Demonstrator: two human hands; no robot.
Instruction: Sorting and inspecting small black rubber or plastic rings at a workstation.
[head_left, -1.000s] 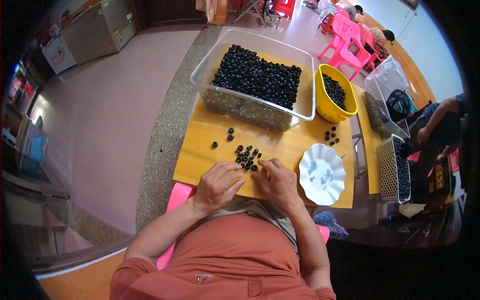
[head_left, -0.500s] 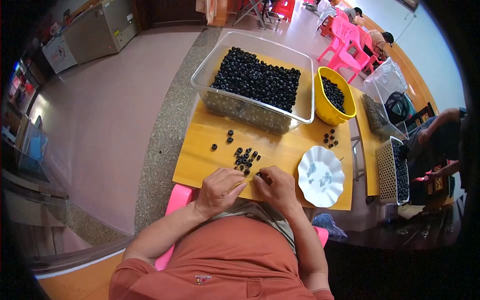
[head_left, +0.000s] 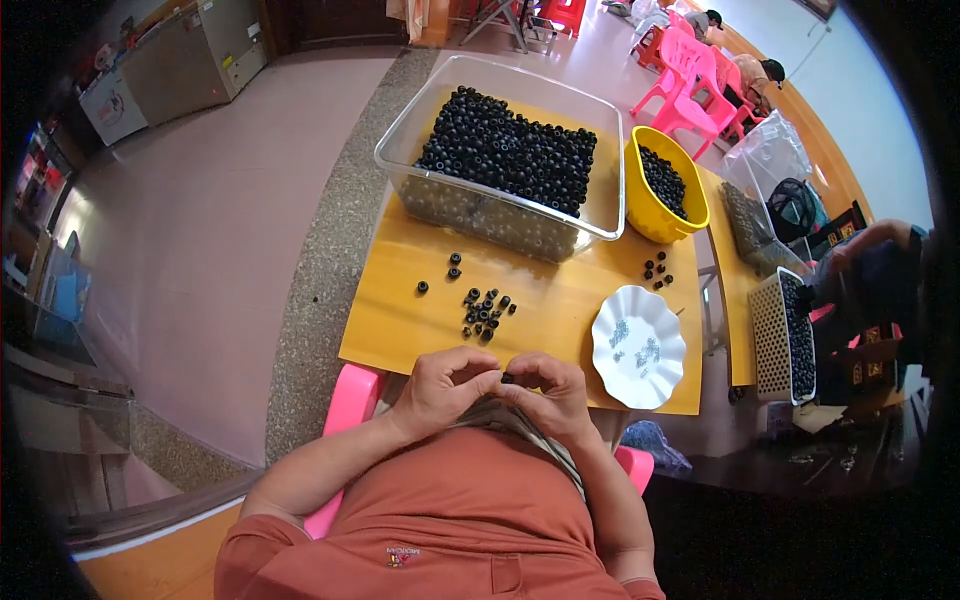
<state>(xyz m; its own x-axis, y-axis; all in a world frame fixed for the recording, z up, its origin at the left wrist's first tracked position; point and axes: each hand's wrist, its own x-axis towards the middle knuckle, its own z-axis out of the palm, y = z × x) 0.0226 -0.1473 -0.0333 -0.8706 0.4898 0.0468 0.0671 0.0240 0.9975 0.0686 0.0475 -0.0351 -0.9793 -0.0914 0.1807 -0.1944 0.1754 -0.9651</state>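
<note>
Left hand (head_left: 440, 385) curled, fingertips pinched toward small black ring (head_left: 507, 378), held between both hands at near edge of smooth wooden table (head_left: 400, 320). Right hand (head_left: 550, 390) pinched on same ring. Loose cluster of matte black rings (head_left: 483, 311) just beyond hands. Clear plastic tub (head_left: 500, 215) heaped with rings. Scalloped white plate (head_left: 638, 346), yellow bowl (head_left: 660, 190) further right.

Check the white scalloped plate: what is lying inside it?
The white scalloped plate holds two loose clusters of small pale metallic pieces; they are too small to identify. Nothing covers them.
</note>
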